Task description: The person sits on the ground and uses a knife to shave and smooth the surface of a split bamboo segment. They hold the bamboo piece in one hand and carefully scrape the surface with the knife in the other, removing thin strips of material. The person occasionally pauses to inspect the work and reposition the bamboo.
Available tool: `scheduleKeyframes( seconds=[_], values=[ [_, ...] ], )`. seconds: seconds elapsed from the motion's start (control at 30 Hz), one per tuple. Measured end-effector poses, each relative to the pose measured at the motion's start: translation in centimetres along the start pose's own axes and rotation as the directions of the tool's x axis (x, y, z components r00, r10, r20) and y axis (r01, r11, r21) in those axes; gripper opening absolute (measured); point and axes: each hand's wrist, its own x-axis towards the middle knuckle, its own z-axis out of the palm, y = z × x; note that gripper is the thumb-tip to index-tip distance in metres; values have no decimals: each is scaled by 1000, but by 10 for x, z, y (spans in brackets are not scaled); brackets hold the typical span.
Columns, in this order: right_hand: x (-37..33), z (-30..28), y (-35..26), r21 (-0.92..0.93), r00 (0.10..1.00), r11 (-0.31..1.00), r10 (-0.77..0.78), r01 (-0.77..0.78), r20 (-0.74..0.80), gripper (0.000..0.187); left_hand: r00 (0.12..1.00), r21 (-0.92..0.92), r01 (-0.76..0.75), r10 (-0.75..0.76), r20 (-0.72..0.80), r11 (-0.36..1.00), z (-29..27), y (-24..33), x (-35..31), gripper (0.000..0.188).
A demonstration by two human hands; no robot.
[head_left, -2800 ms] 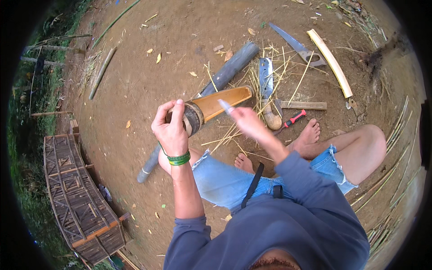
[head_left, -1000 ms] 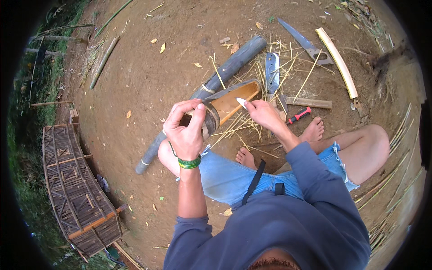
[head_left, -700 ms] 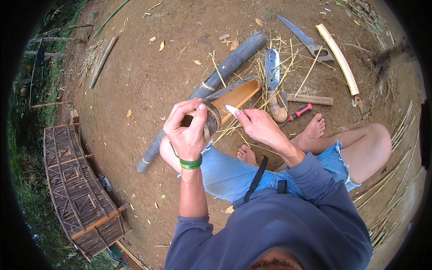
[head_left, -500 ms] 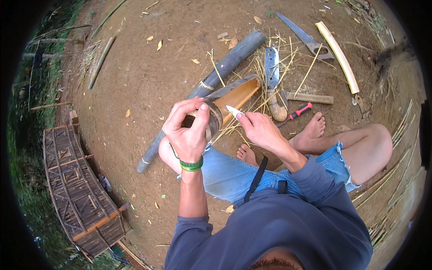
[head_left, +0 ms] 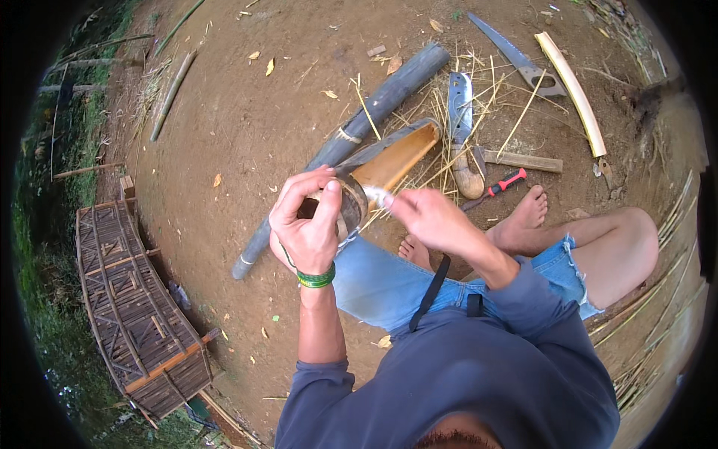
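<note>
My left hand [head_left: 305,224] is closed round the near end of a bamboo section [head_left: 400,156], thumb and fingers curled over its round rim. The section is cut away along its far part, showing a hollow orange-tan inside and a dark outer skin. My right hand [head_left: 437,221] grips a small knife, its handle hidden in my fist. The short pale blade [head_left: 379,197], smeared by motion, lies at the section's right side, close to the rim. Whether its edge touches the bamboo I cannot tell.
Beyond lies a long dark bamboo pole [head_left: 393,90]. To the right are a broad-bladed chopper [head_left: 461,112], a wooden-handled tool [head_left: 523,161], a red-and-black-handled tool [head_left: 507,182], a handsaw [head_left: 512,54] and a split bamboo length [head_left: 572,93]. A slatted bamboo structure [head_left: 134,299] stands left.
My right hand has moved slightly left, bringing the knife blade closer to the bamboo's rim. My left hand keeps its hold. The whole view has shifted a little.
</note>
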Motion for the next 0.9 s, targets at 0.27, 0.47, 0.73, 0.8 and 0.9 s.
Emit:
scheduleKeyframes(
  seconds=[0.27, 0.47, 0.73, 0.8, 0.9],
  values=[
    [-21, 19, -24, -15, 999, 1000, 1, 0, 36, 43, 999, -22, -5, 6, 33, 1000, -4, -7, -3, 4],
    [-15, -15, 0, -8, 995, 998, 63, -62, 80, 29, 994, -79, -76, 82, 71, 994, -14, -18, 0, 8],
    [-28, -6, -26, -97, 947, 958, -246, 270, 208, 21, 953, -97, -181, 199, 228, 979, -17, -16, 4, 11],
    [-29, 3, -30, -85, 961, 973, -197, 216, 192, 22, 974, -84, -139, 151, 171, 987, -14, -13, 3, 10],
    [-31, 24, -32, -89, 976, 978, -176, 188, 126, 22, 998, -92, -45, 49, 49, 995, -14, -21, 0, 7]
  ],
)
